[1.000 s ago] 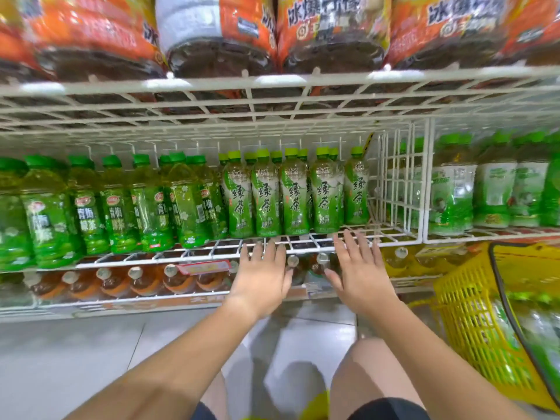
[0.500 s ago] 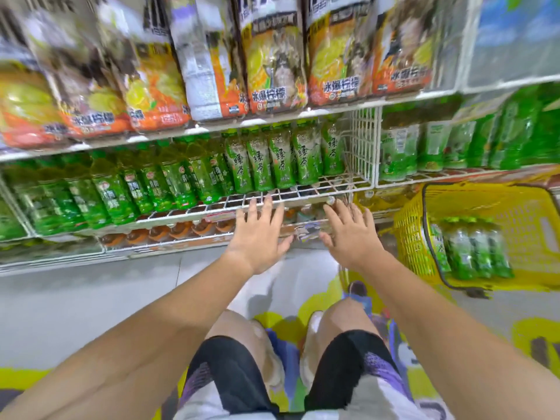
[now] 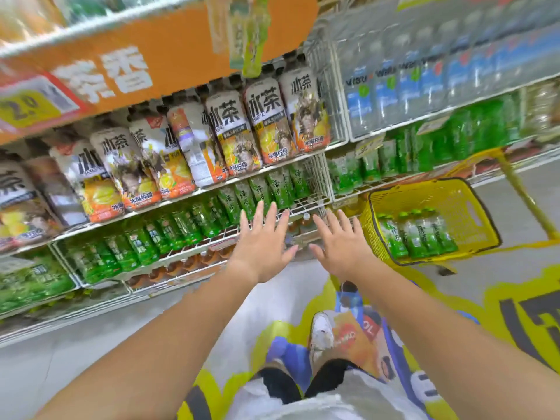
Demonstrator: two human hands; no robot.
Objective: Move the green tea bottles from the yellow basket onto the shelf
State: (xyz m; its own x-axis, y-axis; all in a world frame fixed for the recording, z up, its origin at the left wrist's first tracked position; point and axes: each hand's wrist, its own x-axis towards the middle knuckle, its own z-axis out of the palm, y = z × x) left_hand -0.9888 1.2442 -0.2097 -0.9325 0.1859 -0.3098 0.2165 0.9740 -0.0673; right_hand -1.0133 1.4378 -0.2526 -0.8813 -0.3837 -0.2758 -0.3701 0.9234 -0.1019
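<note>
left hand [image 3: 261, 250], right hand [image 3: 342, 251] pulled back, fingers wide, empty; four green tea bottles [image 3: 418, 237] in yellow basket [image 3: 454, 200].

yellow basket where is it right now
Head view, right side: the yellow basket sits on the floor beside the shelf, just right of the right hand, holding green tea bottles.

On my feed, the wearer's left hand [image 3: 261, 248] and right hand [image 3: 341, 247] are bare, forearms unsleeved; pale grey shirt [image 3: 348, 400], black shorts [image 3: 280, 386], one white sneaker [image 3: 320, 331].
</note>
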